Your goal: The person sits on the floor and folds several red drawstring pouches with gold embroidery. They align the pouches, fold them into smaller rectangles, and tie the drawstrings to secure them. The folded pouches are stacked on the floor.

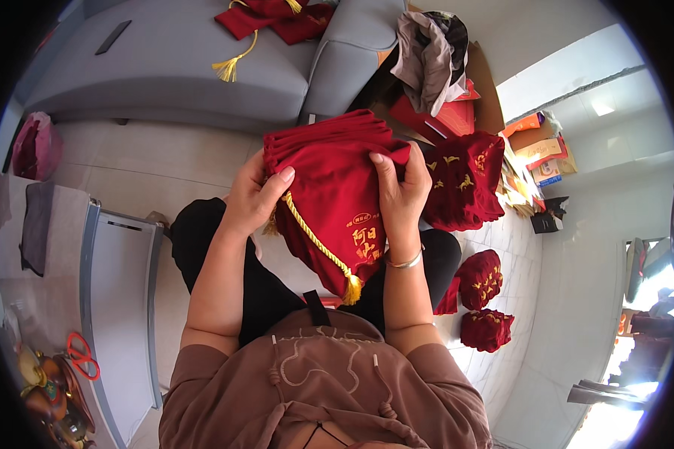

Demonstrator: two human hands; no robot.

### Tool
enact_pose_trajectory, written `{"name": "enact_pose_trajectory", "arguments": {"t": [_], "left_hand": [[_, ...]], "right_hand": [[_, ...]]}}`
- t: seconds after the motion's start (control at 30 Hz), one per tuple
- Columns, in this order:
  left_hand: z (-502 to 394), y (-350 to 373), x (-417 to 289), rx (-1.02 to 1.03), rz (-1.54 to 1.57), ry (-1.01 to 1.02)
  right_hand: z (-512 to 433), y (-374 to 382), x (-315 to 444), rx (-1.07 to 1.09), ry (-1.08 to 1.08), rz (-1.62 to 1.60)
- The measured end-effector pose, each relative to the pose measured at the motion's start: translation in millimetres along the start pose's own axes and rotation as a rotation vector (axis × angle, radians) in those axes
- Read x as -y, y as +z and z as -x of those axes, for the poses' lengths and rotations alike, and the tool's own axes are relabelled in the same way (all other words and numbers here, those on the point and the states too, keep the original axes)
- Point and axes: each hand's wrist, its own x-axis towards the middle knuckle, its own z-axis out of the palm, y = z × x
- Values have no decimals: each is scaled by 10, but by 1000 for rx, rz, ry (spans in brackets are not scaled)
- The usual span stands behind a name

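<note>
Both my hands hold a stack of red fabric drawstring pouches (328, 196) in front of my torso. My left hand (258, 193) grips the stack's left edge, thumb on top beside the yellow twisted cord (317, 236). The cord runs down across the top pouch and ends in a yellow tassel (352, 289). On the right edge, my right hand (401, 191) has its thumb on the top pouch and its fingers behind a folded corner. The top pouch bears gold printed writing. Close by my right hand lies a large bundle of red pouches (465, 181).
More red pouches (300, 22) lie on the grey sofa (191, 73). Two smaller red bundles (481, 279) (486, 330) rest on the tiled floor at the right. Red-handled scissors (83, 356) are on the table at left. Clothing (427, 62) hangs over boxes beside the sofa.
</note>
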Motion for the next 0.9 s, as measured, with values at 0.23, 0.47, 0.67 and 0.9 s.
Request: {"name": "enact_pose_trajectory", "arguments": {"t": [0.23, 0.47, 0.67, 0.9], "left_hand": [[14, 13, 53, -23, -16, 10], [9, 43, 42, -49, 125, -132], [-118, 61, 96, -51, 308, -308], [-170, 63, 100, 3, 147, -331]], "right_hand": [[5, 86, -135, 23, 247, -3], [-6, -95, -191, 375, 653, -680], [-70, 15, -194, 180, 510, -124], [-110, 35, -124, 152, 347, 168]]}}
